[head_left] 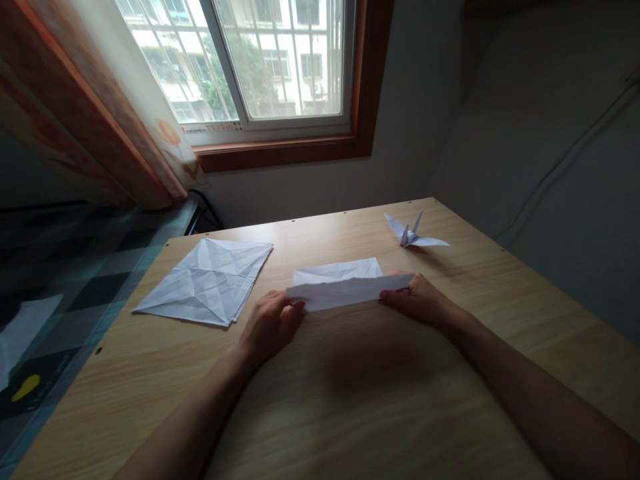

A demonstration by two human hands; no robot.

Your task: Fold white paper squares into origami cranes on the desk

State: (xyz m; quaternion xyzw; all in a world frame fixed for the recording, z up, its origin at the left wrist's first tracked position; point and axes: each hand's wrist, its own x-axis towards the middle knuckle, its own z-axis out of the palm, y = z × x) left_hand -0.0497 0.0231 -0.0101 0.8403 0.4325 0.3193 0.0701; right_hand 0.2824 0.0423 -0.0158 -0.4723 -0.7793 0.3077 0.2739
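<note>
A white sheet of paper [350, 293] is bent over on itself above the middle of the wooden table, its far part showing behind the raised near flap. My left hand [275, 319] pinches the paper's left end between thumb and fingers. At the right end, my right hand [413, 299] grips the same sheet, the thumb on the near side. Behind my right hand stands a folded paper crane [411, 235] with spread wings. Left of my left hand lies a stack of creased white paper sheets [207, 280], turned cornerwise.
The wooden table [320, 413] has its far edge below a window [280, 67] with bars outside. A patterned curtain [100, 100] hangs at the left, above a checked cloth surface [100, 257]. A cable [565, 163] runs along the right wall.
</note>
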